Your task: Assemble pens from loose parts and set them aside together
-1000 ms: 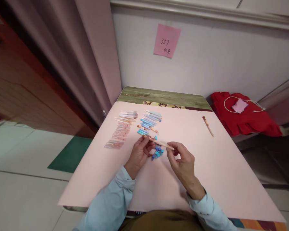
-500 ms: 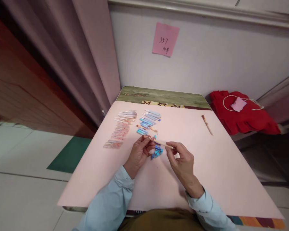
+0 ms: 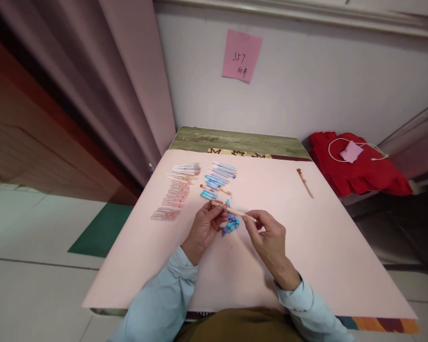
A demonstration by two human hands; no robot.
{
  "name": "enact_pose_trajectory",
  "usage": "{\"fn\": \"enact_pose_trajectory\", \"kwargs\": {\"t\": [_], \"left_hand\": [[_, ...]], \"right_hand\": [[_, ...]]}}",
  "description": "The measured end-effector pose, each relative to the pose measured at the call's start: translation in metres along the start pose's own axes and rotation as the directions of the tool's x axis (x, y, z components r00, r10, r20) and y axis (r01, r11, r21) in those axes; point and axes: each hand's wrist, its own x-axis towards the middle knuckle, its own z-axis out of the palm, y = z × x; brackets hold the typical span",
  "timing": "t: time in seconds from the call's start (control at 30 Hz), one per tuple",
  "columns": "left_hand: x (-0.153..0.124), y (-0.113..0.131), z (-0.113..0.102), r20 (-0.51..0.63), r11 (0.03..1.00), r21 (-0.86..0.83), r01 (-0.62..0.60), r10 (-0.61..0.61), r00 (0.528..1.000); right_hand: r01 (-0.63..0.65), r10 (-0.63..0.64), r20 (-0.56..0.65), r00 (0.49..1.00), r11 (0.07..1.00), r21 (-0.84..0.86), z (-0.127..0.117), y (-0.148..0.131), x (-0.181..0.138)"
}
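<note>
A cream-coloured pen [image 3: 236,212] is held between my two hands above the table. My left hand [image 3: 204,229] pinches its left end, and a small brown piece shows by the lower fingers. At the pen's right end the thumb and fingers of my right hand [image 3: 269,232] are closed on the tip. Behind the pen lies a small pile of blue caps [image 3: 231,225], partly hidden. Farther back are a row of blue pens [image 3: 219,173] and a few brown-topped pens [image 3: 225,191].
Left of the blue pens runs a column of pink and clear pens [image 3: 175,194]. One brown-topped pen [image 3: 305,183] lies alone at the right. Beyond the pale table cover [image 3: 335,256] are a red cloth [image 3: 377,166] with a white cable and a wall with a pink note [image 3: 242,56].
Both hands keep their grip on the pen, with only slight finger movement. The view has shifted a little, so everything sits slightly farther left.
</note>
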Motion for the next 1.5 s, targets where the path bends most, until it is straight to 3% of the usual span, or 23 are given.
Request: {"fn": "enact_pose_trajectory", "kwargs": {"t": [0.13, 0.4, 0.57, 0.83, 1.13, 1.5], "left_hand": [[-0.0008, 0.0007, 0.0023, -0.020, 1.000, 0.030, 0.000, 0.001, 1.000], [0.0027, 0.0007, -0.0039, -0.040, 0.999, 0.034, -0.027, 0.029, 0.999], [0.0040, -0.0009, -0.0058, -0.030, 0.999, 0.020, -0.030, 0.030, 0.999], [0.0012, -0.0022, -0.0020, -0.018, 1.000, 0.029, -0.001, 0.001, 1.000], [0.0001, -0.0027, -0.0010, -0.021, 1.000, 0.018, 0.005, -0.005, 1.000], [0.0006, -0.0027, -0.0020, -0.032, 0.996, 0.086, -0.006, 0.009, 0.999]], "right_hand": [[-0.029, 0.030, 0.029, 0.999, 0.998, -0.049, 0.0002, 0.0026, -0.0009], [-0.146, 0.129, 0.112, 0.985, 0.976, 0.160, 0.0024, -0.0016, -0.0023], [-0.216, 0.201, 0.090, 0.975, 0.949, 0.227, 0.0029, -0.0023, -0.0029], [-0.125, 0.127, 0.001, 0.992, 0.976, 0.177, 0.0033, 0.0014, -0.0058], [0.060, -0.055, -0.038, 0.998, 0.989, 0.133, 0.0063, 0.0015, -0.0054], [-0.049, 0.049, -0.005, 0.999, 0.999, 0.021, 0.0064, 0.0028, -0.0098]]}}
